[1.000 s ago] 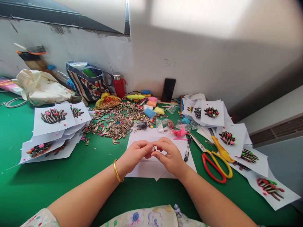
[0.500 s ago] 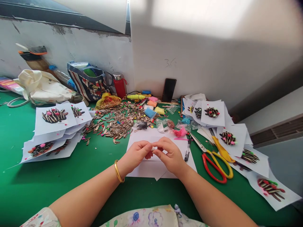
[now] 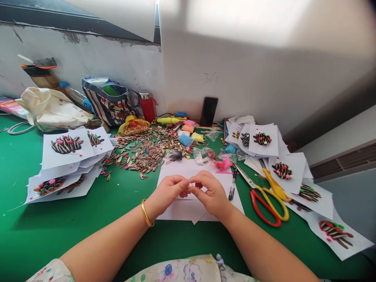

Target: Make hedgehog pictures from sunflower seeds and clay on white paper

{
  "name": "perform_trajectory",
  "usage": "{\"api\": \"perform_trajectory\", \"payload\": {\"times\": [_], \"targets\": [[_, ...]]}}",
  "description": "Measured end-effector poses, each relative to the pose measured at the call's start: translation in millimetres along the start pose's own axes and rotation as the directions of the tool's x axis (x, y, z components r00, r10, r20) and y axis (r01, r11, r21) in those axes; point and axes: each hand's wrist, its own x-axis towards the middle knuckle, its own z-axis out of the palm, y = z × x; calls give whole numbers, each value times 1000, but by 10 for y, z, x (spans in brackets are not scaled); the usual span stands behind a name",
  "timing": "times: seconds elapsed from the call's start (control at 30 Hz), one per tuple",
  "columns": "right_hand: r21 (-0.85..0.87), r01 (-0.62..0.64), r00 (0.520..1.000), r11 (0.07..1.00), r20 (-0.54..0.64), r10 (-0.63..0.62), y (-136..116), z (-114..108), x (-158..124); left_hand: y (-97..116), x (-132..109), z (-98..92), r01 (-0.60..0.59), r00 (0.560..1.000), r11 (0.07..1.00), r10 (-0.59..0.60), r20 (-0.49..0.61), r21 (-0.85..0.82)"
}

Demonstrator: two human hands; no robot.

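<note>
My left hand [image 3: 171, 192], with a gold bangle at the wrist, meets my right hand [image 3: 210, 194] fingertip to fingertip over white paper [image 3: 173, 209]. Both are closed in a pinch. A tiny pale bit shows between the fingertips, too small and covered to name. Just behind the hands lie pink clay [image 3: 223, 163] in clear wrap and a brown lump [image 3: 210, 154]. A black pen [image 3: 233, 184] rests on the paper's right edge, beside scissors [image 3: 266, 199] with one red and one yellow handle.
Striped sunflower seeds [image 3: 149, 154] are heaped at the back. Papers bearing seed hedgehogs are stacked at left [image 3: 63, 166] and spread at right [image 3: 283, 172]. A yellow-handled cutter [image 3: 274, 184] lies by the scissors. A phone [image 3: 209, 111] leans on the wall, right of a red flask [image 3: 147, 107].
Both hands stay nearly in place, fingertips still together. The white bit between them shows less than before. The whole view has shifted very slightly.
</note>
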Motion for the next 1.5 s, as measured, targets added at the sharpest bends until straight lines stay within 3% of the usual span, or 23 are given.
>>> {"api": "perform_trajectory", "payload": {"times": [0.1,0.3,0.43,0.63,1.2,1.5], "targets": [[-15,-7,999,1000,-49,6,2,-5,6,27,0,9,8,1000,1000,-8,8,3],[-11,24,999,1000,22,-24,40,-26,1,54,-4,22,-12,1000,998,14,-26,61],[-30,-9,1000,1000,-20,9,38,-12,-11,34,-4,18,-20,1000,998,20,-13,55],[-45,4,1000,999,-13,-5,35,5,-11,37,1,21,16,996,1000,-14,-84,24],[-47,13,996,999,-83,-17,33,-6,-14,4,15,-6,19,1000,997,-19,0,-79],[-16,-24,998,1000,-66,23,57,-6,-5,-7,21,-7,15,999,998,-18,-45,-54]]}}
